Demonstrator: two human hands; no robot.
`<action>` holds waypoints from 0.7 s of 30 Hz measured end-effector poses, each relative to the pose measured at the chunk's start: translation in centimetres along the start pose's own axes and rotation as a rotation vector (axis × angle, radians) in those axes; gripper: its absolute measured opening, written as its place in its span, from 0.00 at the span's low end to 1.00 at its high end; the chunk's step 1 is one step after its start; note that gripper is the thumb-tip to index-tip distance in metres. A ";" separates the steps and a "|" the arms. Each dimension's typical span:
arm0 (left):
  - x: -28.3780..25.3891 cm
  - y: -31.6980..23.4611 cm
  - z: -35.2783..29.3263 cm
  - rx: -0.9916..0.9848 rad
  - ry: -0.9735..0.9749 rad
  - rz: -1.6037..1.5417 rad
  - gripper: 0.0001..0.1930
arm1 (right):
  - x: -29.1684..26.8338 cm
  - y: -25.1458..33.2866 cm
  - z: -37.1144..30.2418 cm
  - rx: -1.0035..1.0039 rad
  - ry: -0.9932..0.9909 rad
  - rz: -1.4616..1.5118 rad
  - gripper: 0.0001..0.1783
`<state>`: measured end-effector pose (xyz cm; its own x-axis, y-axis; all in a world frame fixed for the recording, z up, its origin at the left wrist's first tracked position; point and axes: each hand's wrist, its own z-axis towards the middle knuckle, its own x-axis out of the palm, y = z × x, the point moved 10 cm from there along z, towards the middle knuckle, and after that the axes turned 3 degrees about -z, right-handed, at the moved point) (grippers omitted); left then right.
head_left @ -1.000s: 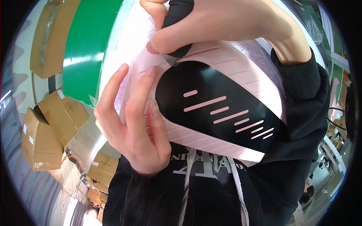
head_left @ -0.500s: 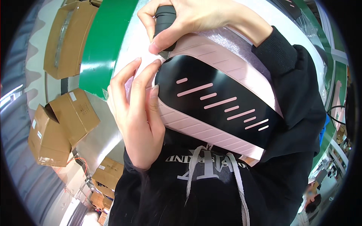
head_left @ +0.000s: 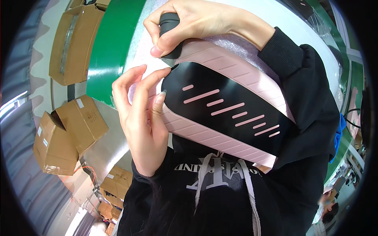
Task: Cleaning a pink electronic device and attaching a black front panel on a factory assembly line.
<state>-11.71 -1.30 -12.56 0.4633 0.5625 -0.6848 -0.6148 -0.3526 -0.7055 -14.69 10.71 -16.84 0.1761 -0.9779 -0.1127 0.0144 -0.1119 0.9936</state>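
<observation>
A long pink panel (head_left: pixel 220 139) with ribbed sides lies tilted in front of me. Set along its middle is a black sheet (head_left: pixel 197 80) with a rounded end and slanted slots showing pink. My right hand (head_left: pixel 173 31) is wrapped round the black taped handle of a short-bladed knife (head_left: pixel 169 61), whose metal tip rests at the rounded end of the sheet. My left hand (head_left: pixel 143 114) has its fingers spread, with the forefinger tip touching the sheet's edge just below the blade and the thumb beside that edge lower down.
A green surface (head_left: pixel 108 55) borders the white work surface (head_left: pixel 315 55). Opened cardboard boxes (head_left: pixel 80 126) stand at the left, with another carton (head_left: pixel 75 43) farther off. Clear plastic wrap (head_left: pixel 325 33) lies at the far right. A person (head_left: pixel 327 208) is at the lower right.
My right hand and the knife have shifted slightly left and down. The left forefinger has moved a little to the right along the sheet's edge. The whole view has shifted slightly.
</observation>
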 end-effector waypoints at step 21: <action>1.4 0.4 0.2 0.057 -0.077 -0.240 0.06 | -1.6 6.9 -5.0 -0.524 -0.396 -1.001 0.11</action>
<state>-11.46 -0.47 -13.74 0.5517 0.6809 -0.4818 -0.5289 -0.1610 -0.8332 -9.98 12.40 -9.74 -0.4558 -0.4946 -0.7400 0.3877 -0.8587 0.3352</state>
